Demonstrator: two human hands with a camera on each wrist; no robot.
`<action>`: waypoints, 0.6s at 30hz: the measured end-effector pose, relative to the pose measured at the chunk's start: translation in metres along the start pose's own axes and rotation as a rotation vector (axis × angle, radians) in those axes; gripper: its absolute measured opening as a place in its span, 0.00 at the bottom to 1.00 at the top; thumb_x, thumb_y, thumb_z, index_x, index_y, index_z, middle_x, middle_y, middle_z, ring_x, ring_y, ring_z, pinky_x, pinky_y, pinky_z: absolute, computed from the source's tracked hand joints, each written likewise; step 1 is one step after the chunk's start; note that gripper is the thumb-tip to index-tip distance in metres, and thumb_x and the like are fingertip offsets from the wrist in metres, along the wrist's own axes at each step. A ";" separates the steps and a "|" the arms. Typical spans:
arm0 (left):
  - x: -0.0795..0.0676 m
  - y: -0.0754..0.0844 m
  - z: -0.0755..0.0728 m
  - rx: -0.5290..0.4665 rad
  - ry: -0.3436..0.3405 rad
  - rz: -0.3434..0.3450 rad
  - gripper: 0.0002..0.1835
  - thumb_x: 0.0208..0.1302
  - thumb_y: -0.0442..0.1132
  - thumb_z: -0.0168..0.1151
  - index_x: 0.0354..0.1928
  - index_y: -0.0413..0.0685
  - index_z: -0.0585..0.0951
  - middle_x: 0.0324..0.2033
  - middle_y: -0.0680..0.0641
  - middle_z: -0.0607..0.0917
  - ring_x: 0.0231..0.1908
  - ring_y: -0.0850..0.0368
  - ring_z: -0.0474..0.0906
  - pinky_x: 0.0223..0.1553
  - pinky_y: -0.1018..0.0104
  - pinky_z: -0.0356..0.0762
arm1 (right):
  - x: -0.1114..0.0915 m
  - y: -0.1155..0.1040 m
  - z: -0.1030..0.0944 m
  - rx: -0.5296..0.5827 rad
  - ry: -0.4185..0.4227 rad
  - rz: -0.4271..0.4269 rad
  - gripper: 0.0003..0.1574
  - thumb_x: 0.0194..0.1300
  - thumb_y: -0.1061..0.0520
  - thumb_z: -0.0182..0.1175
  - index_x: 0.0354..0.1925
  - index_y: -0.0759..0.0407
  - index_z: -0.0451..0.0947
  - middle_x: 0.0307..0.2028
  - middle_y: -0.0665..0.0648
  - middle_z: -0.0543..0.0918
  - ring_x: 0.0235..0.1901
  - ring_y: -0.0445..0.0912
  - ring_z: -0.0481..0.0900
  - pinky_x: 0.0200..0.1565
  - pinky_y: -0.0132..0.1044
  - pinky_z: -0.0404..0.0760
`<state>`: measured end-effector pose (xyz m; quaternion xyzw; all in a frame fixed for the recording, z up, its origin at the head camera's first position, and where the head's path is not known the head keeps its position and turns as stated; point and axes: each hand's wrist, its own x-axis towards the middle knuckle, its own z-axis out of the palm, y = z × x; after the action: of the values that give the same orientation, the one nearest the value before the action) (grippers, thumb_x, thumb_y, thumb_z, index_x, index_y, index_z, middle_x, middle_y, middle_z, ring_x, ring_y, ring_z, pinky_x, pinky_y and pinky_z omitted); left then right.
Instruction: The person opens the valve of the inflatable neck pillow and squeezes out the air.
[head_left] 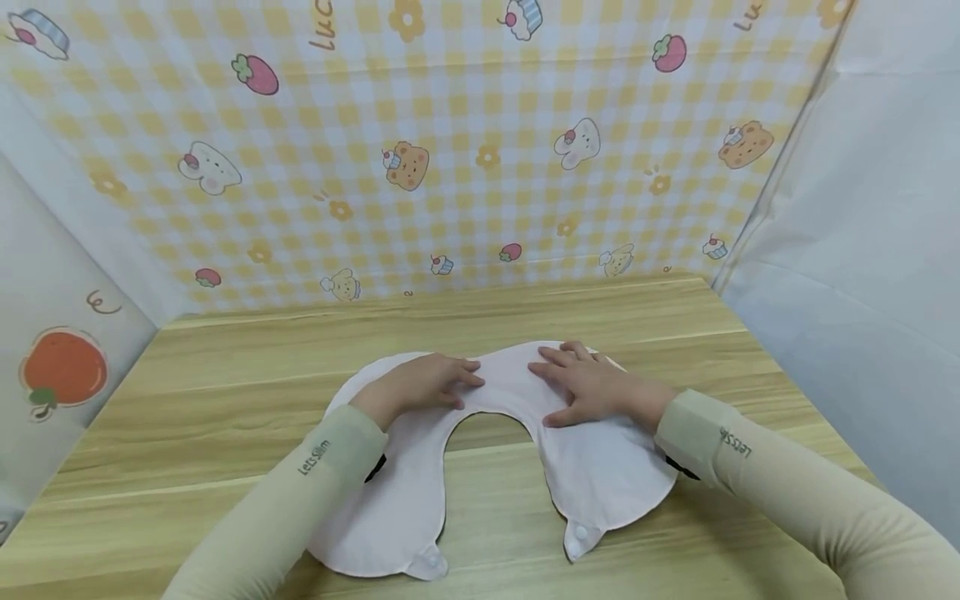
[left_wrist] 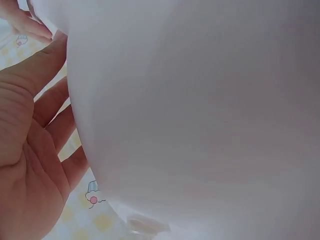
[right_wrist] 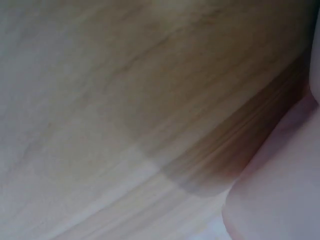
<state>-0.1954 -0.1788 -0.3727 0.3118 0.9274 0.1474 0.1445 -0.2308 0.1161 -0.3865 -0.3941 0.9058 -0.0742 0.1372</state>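
A pale pink U-shaped neck pillow (head_left: 498, 375) lies on the wooden table, its opening toward me. At each end is a small tab (head_left: 582, 533) with a round snap. My left hand (head_left: 420, 383) rests on the upper left of the curve, fingers pointing right. Spread fingers of my right hand (head_left: 592, 385) lie over the upper right part. In the left wrist view, the thumb and fingertips of the left hand (left_wrist: 35, 125) meet the pillow (left_wrist: 190, 120), which fills most of the picture. Only a pillow edge (right_wrist: 280, 195) shows in the right wrist view; the right hand is hidden there.
The wood-grain table (head_left: 225, 400) extends around the pillow on all sides. A yellow checked cloth (head_left: 465, 200) with cartoon prints stands behind it. White panels flank the table, the left one (head_left: 45, 275) bearing a printed orange fruit.
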 end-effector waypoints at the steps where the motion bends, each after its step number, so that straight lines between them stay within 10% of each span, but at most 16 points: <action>1: 0.000 0.000 0.000 -0.003 -0.001 -0.003 0.25 0.63 0.38 0.68 0.63 0.47 0.79 0.69 0.44 0.72 0.70 0.46 0.69 0.70 0.51 0.67 | 0.000 -0.001 0.000 0.001 0.010 -0.028 0.53 0.58 0.31 0.65 0.74 0.49 0.61 0.77 0.60 0.57 0.73 0.64 0.53 0.62 0.73 0.62; 6: 0.000 0.001 0.001 0.004 0.006 0.002 0.24 0.63 0.38 0.68 0.62 0.47 0.80 0.69 0.43 0.72 0.69 0.46 0.69 0.69 0.50 0.67 | -0.001 0.001 -0.004 0.019 0.103 -0.147 0.42 0.59 0.39 0.69 0.66 0.53 0.72 0.68 0.58 0.71 0.65 0.58 0.66 0.57 0.62 0.74; 10: -0.001 0.001 0.002 0.019 0.018 0.030 0.24 0.63 0.38 0.68 0.62 0.46 0.80 0.69 0.42 0.73 0.69 0.45 0.69 0.69 0.50 0.68 | -0.006 0.008 -0.011 0.116 0.174 -0.180 0.21 0.56 0.48 0.72 0.45 0.55 0.80 0.43 0.53 0.80 0.45 0.48 0.74 0.48 0.43 0.76; 18: -0.002 -0.001 0.002 0.000 0.024 0.020 0.25 0.62 0.38 0.69 0.62 0.47 0.80 0.69 0.43 0.72 0.69 0.45 0.69 0.70 0.50 0.67 | -0.008 0.012 -0.013 0.158 0.054 -0.151 0.16 0.58 0.47 0.71 0.30 0.52 0.75 0.28 0.49 0.71 0.32 0.41 0.65 0.39 0.33 0.65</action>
<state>-0.1937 -0.1804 -0.3750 0.3192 0.9260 0.1526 0.1318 -0.2384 0.1303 -0.3751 -0.4468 0.8683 -0.1662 0.1373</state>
